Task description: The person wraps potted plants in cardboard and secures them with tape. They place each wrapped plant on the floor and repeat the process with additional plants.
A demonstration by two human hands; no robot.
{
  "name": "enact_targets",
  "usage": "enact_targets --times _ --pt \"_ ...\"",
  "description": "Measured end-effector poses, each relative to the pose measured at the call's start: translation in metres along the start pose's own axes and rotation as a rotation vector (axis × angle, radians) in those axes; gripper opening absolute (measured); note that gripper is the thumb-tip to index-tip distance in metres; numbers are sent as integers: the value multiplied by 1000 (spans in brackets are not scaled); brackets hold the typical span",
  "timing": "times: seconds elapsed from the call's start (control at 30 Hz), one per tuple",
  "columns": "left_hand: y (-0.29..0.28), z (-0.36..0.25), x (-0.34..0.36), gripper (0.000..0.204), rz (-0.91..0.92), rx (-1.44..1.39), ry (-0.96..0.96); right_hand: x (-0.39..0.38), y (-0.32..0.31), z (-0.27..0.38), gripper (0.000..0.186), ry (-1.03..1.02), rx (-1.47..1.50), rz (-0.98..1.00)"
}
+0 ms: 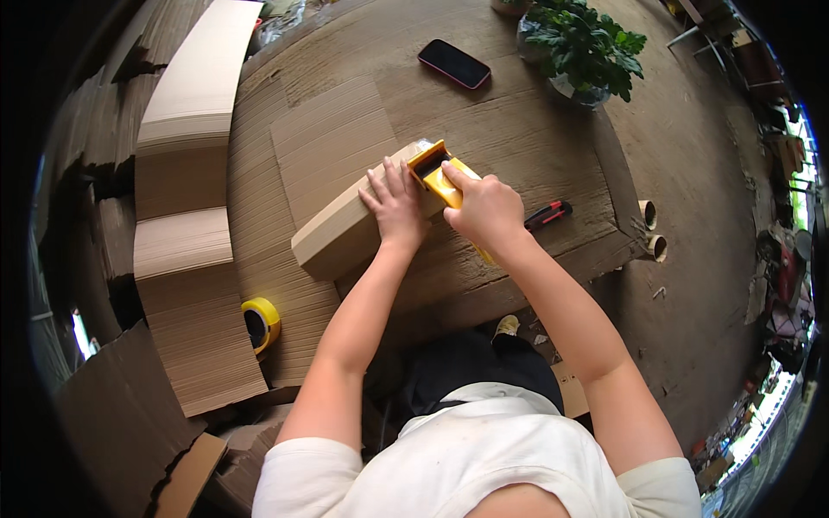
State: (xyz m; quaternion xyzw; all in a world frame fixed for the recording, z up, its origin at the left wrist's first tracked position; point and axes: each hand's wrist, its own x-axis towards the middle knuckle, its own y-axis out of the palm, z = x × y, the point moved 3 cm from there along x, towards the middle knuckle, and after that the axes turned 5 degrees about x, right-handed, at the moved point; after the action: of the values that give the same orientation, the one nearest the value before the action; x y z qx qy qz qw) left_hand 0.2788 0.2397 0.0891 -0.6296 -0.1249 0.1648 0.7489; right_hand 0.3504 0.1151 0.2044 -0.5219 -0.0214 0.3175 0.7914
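A long narrow cardboard box point(332, 233) lies diagonally on the cardboard-covered table point(423, 285). My left hand point(395, 203) rests on it near its far end, fingers spread along the top. My right hand point(488, 211) grips a yellow tape dispenser point(460, 173), whose head is on the far end of the box, where some clear, shiny tape shows. Just right of my right hand lies a red-and-black utility knife point(559, 210). A roll of tape point(270, 325) with a yellow rim stands at the table's left, nearer my body.
Tall stacks of flat cardboard point(181, 181) run along the left. A phone point(453, 62) and potted plants point(574, 52) are at the back. Cardboard tubes point(656, 246) stick out past the table's right edge, over the bare floor point(699, 173).
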Motion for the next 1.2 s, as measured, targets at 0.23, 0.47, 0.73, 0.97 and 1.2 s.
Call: enact_targets --times 0.23,0.47,0.73,0.97,1.2 --pt "-11 8 29 111 192 -17 -19 -19 21 -11 70 -9 16 -37" --pt "3 10 24 108 54 81 49 -66 23 -35 76 -54 10 -43" --pt "-19 7 27 120 136 54 69 -124 32 -66 83 -33 19 -43" --pt "-30 22 47 118 267 -45 100 -108 49 -73 82 18 3 29" --pt "-22 59 117 119 626 -230 216 -12 61 -51 75 28 -28 57"
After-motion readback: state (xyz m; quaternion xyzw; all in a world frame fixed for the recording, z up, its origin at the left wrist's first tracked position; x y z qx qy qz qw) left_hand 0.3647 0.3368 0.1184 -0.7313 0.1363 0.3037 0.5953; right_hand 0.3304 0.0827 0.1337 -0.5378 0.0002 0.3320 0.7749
